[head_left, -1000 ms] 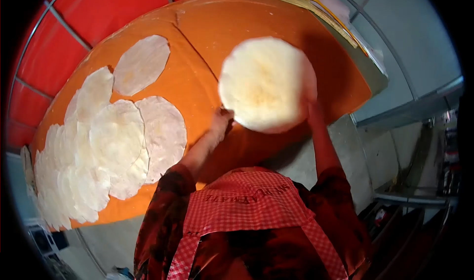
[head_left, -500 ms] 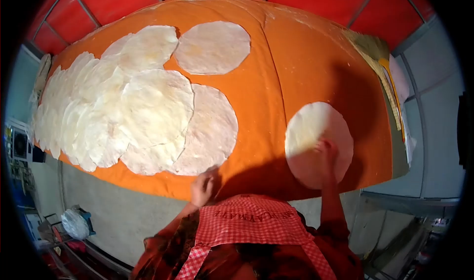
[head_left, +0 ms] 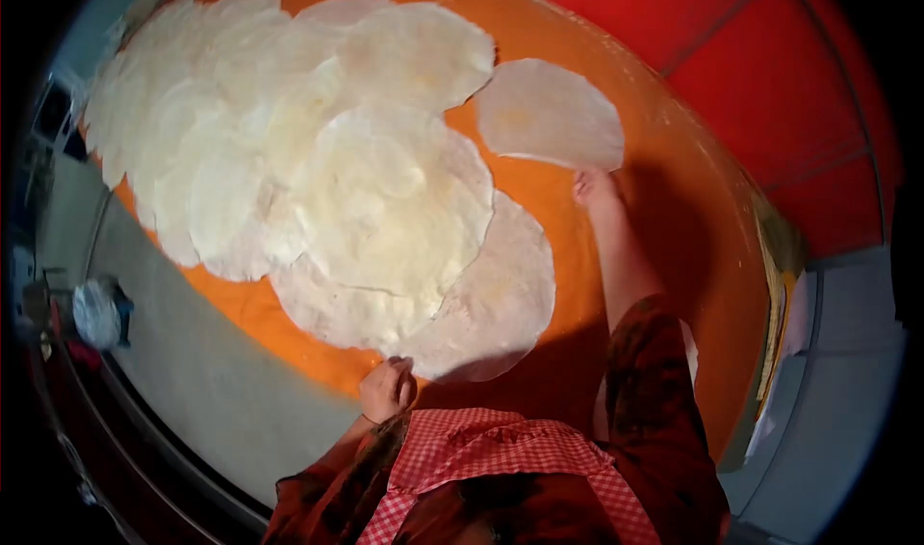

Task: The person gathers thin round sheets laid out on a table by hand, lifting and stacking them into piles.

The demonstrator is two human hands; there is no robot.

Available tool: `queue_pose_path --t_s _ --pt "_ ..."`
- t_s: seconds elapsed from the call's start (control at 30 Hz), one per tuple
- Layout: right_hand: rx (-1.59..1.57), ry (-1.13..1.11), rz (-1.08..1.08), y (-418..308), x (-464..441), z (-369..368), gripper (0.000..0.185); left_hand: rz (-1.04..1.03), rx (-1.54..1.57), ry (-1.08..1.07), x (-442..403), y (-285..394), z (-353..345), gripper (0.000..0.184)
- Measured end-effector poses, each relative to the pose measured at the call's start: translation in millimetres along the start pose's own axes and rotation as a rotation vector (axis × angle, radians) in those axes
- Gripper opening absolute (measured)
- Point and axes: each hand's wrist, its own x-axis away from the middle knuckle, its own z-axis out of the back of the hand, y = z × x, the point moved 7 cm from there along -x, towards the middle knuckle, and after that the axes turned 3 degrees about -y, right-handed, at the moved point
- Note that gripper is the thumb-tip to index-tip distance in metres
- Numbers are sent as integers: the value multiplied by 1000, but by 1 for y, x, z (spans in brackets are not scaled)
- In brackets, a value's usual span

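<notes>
Many thin, round flatbreads overlap in a wide spread on the orange cloth. My right hand is closed on the near edge of a separate flatbread at the upper middle. Near the cloth's front edge, my left hand has its fingers curled at the rim of the lower flatbreads; whether it pinches one is hidden. Another flatbread lies mostly under my right sleeve, with only its edge showing.
A woven mat and a yellow-handled tool lie along the right edge. Red panels stand behind the cloth. A clear plastic bag is at the lower left, beyond the grey floor.
The view has swung left. My right hand has left the flatbread at the right and reached the separate one further back. My left hand stays near the cloth's front edge.
</notes>
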Motion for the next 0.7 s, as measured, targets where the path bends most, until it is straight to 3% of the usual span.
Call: queue_pose_path --t_s 0.1,0.23,0.3,0.37,0.43,0.53,0.63,0.7 --pt "-187 -249 45 -20 12 -13 14 -14 16 3 -1 -3 0 30" --pt "-154 -609 139 15 174 18 12 -46 28 31 1 -6 1 31" --pt "-226 -455 61 85 227 79 10 -60 14 31 3 -8 1 30" --pt "-327 -558 -271 183 257 135 7 -100 22 43 5 -9 -2 29" --pt "9 -309 -272 226 307 150 9 -112 47 36 5 -6 -2 27" --pt "-29 -305 -413 271 339 148 14 -109 77 0 3 -3 -3 25" --pt "112 -443 -431 268 378 120 16 -112 93 -18 3 -3 -2 23" --pt "544 -449 -55 255 385 119 16 -100 99 -30 8 0 -1 22"
